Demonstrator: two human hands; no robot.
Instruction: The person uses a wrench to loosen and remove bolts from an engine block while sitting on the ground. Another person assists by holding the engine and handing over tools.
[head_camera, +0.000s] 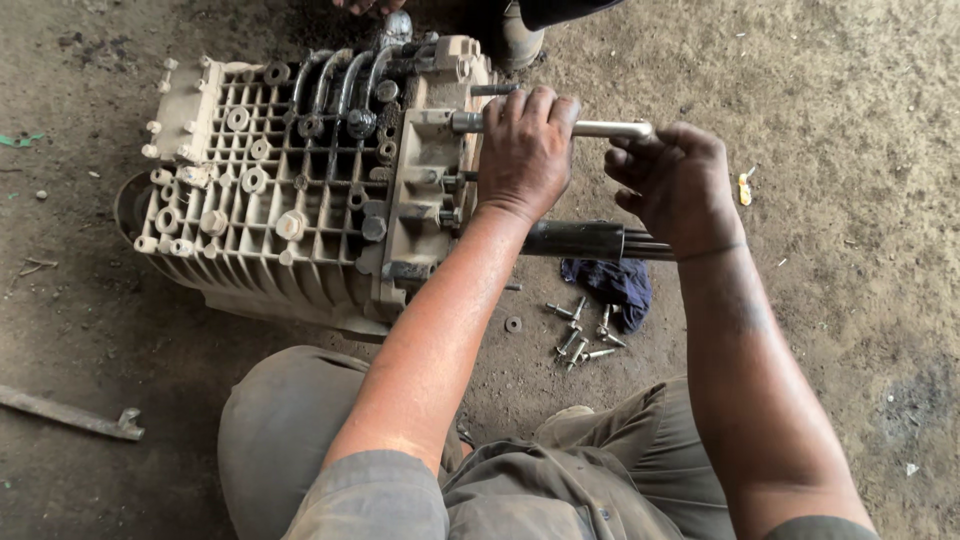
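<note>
A pale ribbed metal gearbox casing (270, 200) lies on the dirt floor in front of my knees. A bright metal wrench bar (600, 128) sticks out sideways from its right end. My left hand (525, 150) is wrapped over the bar close to the casing. My right hand (675, 180) grips the bar's outer end. Below both hands a dark splined shaft (585, 240) projects from the casing to the right.
Several loose bolts (580, 335) and a washer (513, 324) lie on the ground beside a dark blue rag (615, 285). A long flat metal tool (70, 415) rests at the lower left. Another person's foot (520, 35) and fingers (365, 5) show at the top edge.
</note>
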